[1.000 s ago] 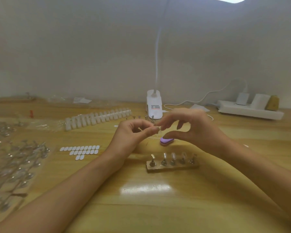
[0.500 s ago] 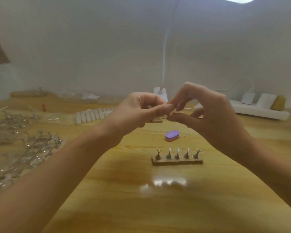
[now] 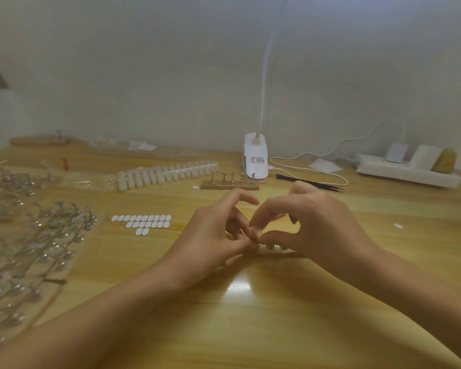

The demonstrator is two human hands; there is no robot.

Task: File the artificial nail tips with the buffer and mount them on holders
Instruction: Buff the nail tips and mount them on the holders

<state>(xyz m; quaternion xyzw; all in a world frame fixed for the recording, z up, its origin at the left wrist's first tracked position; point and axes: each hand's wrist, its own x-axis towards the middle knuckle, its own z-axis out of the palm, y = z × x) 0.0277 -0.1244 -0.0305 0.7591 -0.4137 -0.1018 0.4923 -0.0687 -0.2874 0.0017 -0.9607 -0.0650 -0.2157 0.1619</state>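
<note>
Two hands met in the middle of my view. The fingers (image 3: 262,214) of the right hand (image 3: 320,225) were curled in and pinched a small pale nail tip (image 3: 257,232). The left hand (image 3: 210,241) pinched the same tip from the other side, with its first finger sticking out.

Just under them sat a wooden holder stand (image 3: 276,248). The hands hid most of it, and only two shiny knobs showed. I judged that the tip was being stuck onto a holder.

The tip was tiny and smooth, so a hard squeeze could make it pop out and fly off. A push from the side could tip the little stand or set the nail on crooked.

I could not see the buffer.

Farther out on the surface (image 3: 250,328) lay white sticky pads (image 3: 144,222), a long row of nail tips (image 3: 168,173), a second stand (image 3: 229,183) and a heap of loose metal holders (image 3: 43,235).
</note>
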